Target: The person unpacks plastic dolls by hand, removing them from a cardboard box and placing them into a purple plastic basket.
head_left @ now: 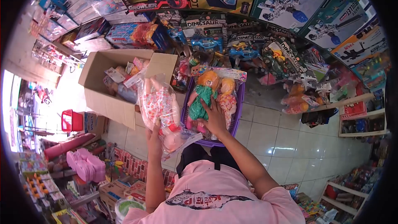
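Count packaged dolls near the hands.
3. A floral-print doll in the left hand; a green-dressed doll and a pink-dressed doll in the purple basket, under the right hand. Others may be hidden.

Pale tiled floor (282, 141) carried an open cardboard box (108, 103) w/ packed toys, a purple basket (239, 112) of dolls just beside it, & bagged toys (298, 99) piled further off, near shelving.

Pale glossy floor tiles (282, 137) gleam underfoot. Boxed toy guns (290, 0) crowd the wall up top, stacked edge to edge. White shelves (360, 120) stand at the right, packed with toys. Hard daylight (12, 95) pours in from the open front on the left, near a red basket (71, 120). A brick-patterned ledge (132, 166) runs low.
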Tool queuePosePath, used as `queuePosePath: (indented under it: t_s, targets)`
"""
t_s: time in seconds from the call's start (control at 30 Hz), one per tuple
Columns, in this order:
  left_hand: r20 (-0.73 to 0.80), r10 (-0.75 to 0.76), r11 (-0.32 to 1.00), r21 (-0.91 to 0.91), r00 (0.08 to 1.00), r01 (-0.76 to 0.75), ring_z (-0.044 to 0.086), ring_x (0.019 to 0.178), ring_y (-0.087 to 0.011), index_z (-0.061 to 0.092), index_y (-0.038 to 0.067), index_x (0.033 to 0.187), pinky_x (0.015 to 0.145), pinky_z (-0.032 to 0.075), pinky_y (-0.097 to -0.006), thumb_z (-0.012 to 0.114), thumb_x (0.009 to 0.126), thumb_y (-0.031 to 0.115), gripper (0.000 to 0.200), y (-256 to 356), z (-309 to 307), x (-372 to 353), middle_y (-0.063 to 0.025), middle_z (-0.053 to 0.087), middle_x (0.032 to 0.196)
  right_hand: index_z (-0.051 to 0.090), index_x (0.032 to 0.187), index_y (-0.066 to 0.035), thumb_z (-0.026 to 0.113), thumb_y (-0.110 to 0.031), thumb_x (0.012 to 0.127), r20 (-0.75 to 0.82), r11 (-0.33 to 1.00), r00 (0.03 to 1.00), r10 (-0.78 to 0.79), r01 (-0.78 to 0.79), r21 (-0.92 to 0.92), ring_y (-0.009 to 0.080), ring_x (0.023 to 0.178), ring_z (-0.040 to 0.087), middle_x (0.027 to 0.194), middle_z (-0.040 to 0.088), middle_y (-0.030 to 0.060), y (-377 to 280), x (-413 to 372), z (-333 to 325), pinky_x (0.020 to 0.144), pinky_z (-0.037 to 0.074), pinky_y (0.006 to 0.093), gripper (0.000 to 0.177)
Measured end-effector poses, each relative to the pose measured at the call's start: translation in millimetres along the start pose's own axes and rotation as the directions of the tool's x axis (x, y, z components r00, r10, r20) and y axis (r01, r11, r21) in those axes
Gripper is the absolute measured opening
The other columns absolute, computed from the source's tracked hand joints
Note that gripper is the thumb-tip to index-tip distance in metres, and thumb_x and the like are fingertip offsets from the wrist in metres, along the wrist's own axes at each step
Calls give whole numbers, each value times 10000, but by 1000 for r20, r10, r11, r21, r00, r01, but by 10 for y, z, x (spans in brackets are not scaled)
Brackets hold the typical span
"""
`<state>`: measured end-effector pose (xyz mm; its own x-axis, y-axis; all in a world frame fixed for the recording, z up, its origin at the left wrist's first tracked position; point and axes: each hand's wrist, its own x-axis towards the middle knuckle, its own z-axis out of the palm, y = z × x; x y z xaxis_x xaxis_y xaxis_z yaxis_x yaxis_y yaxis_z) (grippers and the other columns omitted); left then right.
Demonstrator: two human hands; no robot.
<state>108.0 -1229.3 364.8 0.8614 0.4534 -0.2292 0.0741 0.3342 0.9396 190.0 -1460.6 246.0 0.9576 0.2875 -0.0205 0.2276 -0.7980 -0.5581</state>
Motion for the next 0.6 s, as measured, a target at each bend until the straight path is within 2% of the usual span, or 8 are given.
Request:
queuePosePath:
  t_s: [0.2, 0.3, 0.37, 0.4, 0.47, 0.5, 0.53, 0.6]
  targets:
    - [81, -18, 993, 118, 997, 8, 537, 1208, -175, 433, -49, 1405, 1025, 434, -334, 623, 984, 191, 520, -190, 220, -217, -117, 537, 1351, 304, 1552, -315, 788, -313, 792, 20, 991, 997, -76, 74, 108, 454, 1425, 296, 1600, 220, 219, 220, -31, -56, 1127, 333, 533, 901]
    - [140, -7, 990, 140, 990, -13, 521, 1223, -169, 413, -29, 1424, 1037, 420, -320, 620, 983, 174, 528, -366, 422, -159, -111, 536, 1353, 307, 1551, -205, 745, -261, 839, -31, 981, 988, -150, 152, 118, 439, 1398, 351, 1548, 310, 257, 358, -96, -78, 1142, 317, 501, 838]
    - [257, 70, 964, 229, 964, -131, 516, 1233, -162, 378, -15, 1449, 1044, 417, -319, 625, 978, 170, 563, -416, 573, -131, -105, 527, 1367, 325, 1529, -90, 703, -277, 904, 57, 883, 998, 40, -62, 464, 354, 1304, 491, 1411, 488, 230, 306, -220, -240, 1117, 342, 430, 753]
    - [257, 74, 966, 222, 964, -133, 516, 1233, -162, 378, -15, 1449, 1044, 417, -319, 625, 978, 170, 563, -456, 649, -130, -105, 527, 1367, 325, 1529, -90, 703, -277, 904, 55, 887, 998, 37, -58, 458, 354, 1304, 491, 1411, 488, 230, 293, -282, -219, 1117, 342, 430, 753]
    - [395, -63, 994, 110, 916, 21, 507, 1240, -159, 344, -13, 1466, 1047, 411, -319, 643, 969, 178, 611, -619, 781, -92, -101, 513, 1373, 307, 1520, -40, 669, -272, 948, -141, 477, 980, 140, 59, 877, 244, 1122, 611, 1271, 582, 149, 266, -406, -135, 965, 456, 349, 716]
    - [426, -119, 990, 117, 897, 76, 483, 1271, -173, 310, -15, 1483, 1056, 399, -320, 651, 967, 189, 651, -717, 818, -58, -109, 484, 1403, 259, 1536, -45, 650, -253, 967, 74, 376, 984, 163, -131, 917, 192, 1058, 631, 1278, 572, 133, 233, -536, -403, 813, 510, 298, 721]
    - [428, -110, 992, 109, 897, 70, 483, 1271, -173, 310, -15, 1483, 1056, 399, -320, 651, 967, 189, 651, -841, 870, -17, -109, 484, 1403, 259, 1536, -45, 650, -253, 967, 68, 382, 985, 158, -124, 916, 192, 1058, 631, 1278, 572, 133, 193, -586, -485, 813, 510, 298, 721]
    - [522, -40, 946, 294, 852, -135, 468, 1291, -191, 304, -25, 1483, 1063, 392, -321, 645, 972, 199, 653, -1037, 1030, 50, -117, 475, 1415, 212, 1543, -34, 649, -214, 963, -222, 514, 961, 166, 107, 851, 196, 1091, 633, 1318, 559, 179, 137, -628, -578, 760, 526, 270, 748]
